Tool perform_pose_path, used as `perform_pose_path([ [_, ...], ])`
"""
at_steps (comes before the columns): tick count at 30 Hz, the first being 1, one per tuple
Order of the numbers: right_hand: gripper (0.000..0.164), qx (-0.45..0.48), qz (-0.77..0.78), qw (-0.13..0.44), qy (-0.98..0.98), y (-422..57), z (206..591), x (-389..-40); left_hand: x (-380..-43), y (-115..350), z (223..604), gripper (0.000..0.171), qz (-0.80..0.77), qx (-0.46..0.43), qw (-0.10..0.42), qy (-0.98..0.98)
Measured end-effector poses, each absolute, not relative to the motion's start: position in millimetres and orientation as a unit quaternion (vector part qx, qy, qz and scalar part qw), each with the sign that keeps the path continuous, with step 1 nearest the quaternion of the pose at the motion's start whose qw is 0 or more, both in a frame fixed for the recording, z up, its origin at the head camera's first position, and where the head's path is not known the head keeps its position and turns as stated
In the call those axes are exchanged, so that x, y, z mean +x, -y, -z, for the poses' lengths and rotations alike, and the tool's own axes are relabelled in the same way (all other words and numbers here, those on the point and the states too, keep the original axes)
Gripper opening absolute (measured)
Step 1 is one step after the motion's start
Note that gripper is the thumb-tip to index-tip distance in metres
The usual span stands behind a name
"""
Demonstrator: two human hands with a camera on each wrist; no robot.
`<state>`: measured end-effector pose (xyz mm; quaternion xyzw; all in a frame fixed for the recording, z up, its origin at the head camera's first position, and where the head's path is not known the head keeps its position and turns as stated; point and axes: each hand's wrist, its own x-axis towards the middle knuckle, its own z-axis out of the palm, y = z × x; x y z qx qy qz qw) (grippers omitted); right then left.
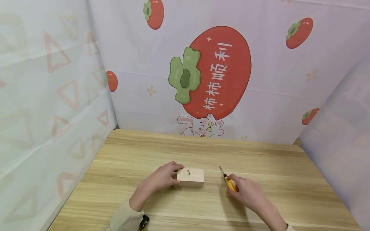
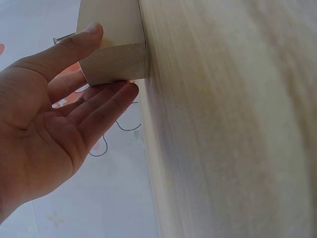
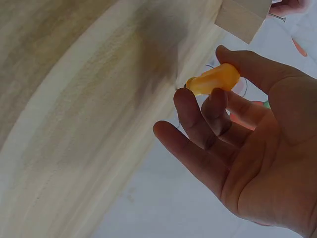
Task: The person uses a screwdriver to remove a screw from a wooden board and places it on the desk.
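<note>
A pale wooden block (image 1: 198, 175) lies on the table, and a screw (image 1: 189, 172) stands up from its top, leaning slightly. My left hand (image 1: 163, 177) grips the block's left end, thumb on the near side and fingers on the far side; the left wrist view shows the thumb against the block (image 2: 113, 63). To the right, my right hand (image 1: 248, 192) holds a screwdriver (image 1: 230, 184) by its yellow handle, with the metal shaft pointing away and slightly left. In the right wrist view the thumb and fingers pinch the handle (image 3: 218, 79). The screwdriver is apart from the block.
The wood-grain table (image 1: 138, 147) extends around both hands. Behind it hangs a white backdrop (image 1: 138, 109) printed with persimmons and a rabbit. Pale sheets (image 1: 37, 128) flank the table on the left and right.
</note>
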<state>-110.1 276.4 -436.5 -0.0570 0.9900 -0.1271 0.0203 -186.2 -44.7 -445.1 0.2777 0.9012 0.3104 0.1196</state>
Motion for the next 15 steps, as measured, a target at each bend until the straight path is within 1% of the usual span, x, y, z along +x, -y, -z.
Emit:
perform_pose_path([
  [5,0.037,-0.076,0.151,0.035,-0.985,-282,444,-112,-186,44,445,0.058,-0.311,0.275,0.121,-0.902],
  [10,0.037,-0.099,0.167,0.033,-0.98,-289,452,-115,-186,43,446,0.059,-0.311,0.273,0.121,-0.902],
  [15,0.04,-0.114,0.195,0.053,-0.973,-294,455,-118,-186,45,449,0.059,-0.311,0.272,0.118,-0.903],
])
